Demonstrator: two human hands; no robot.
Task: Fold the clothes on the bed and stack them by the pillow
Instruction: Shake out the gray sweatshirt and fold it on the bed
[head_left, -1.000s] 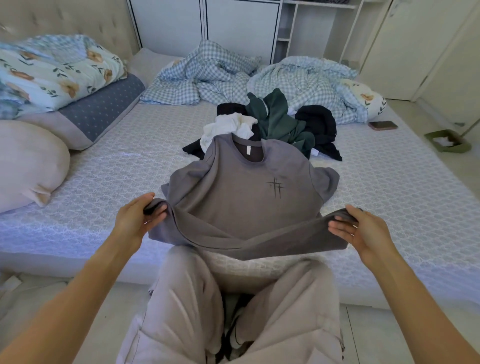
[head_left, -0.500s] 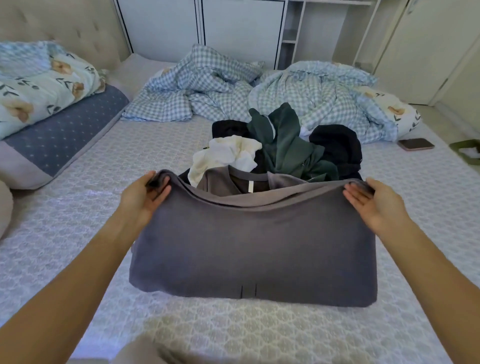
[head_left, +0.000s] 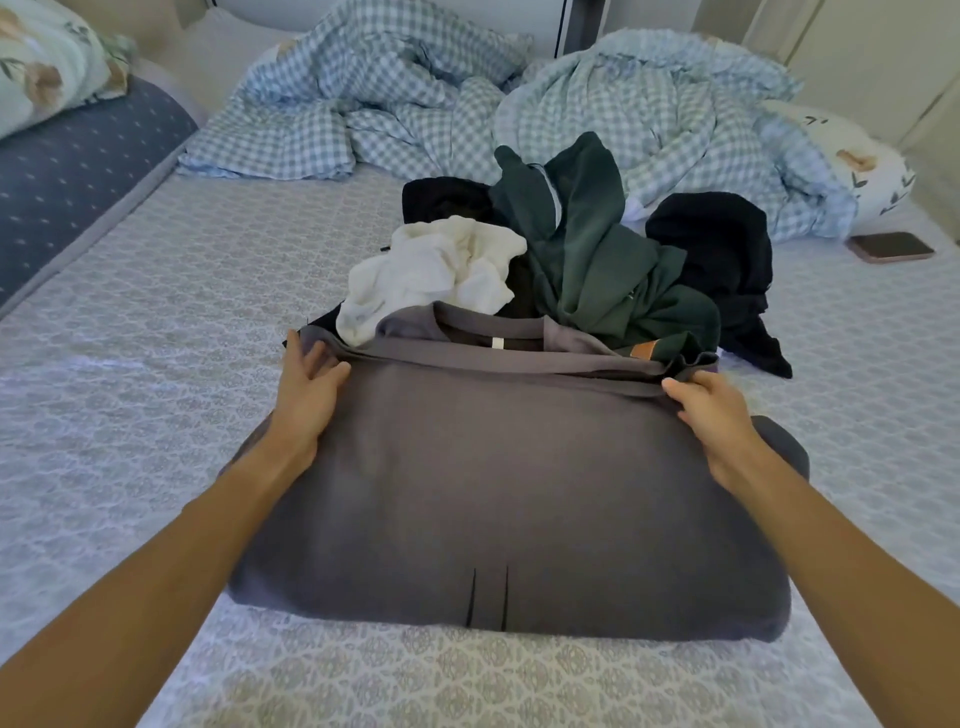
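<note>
On the bed (head_left: 156, 364), 2 hands are folding the gray shirt (head_left: 493, 493). Left hand (head_left: 311, 387) and right hand (head_left: 711, 410) are probably pinching its top edge. Next, it is needing a move toward the pillow (head_left: 67, 171).

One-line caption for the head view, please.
Both hands hold the folded grey sweatshirt on the bed.

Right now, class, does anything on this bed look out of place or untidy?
Yes. A phone lies loose on the mattress at the right, beside the crumpled checked blanket. Behind the grey sweatshirt being folded, white, green and black clothes sit in a tangled heap.
</note>
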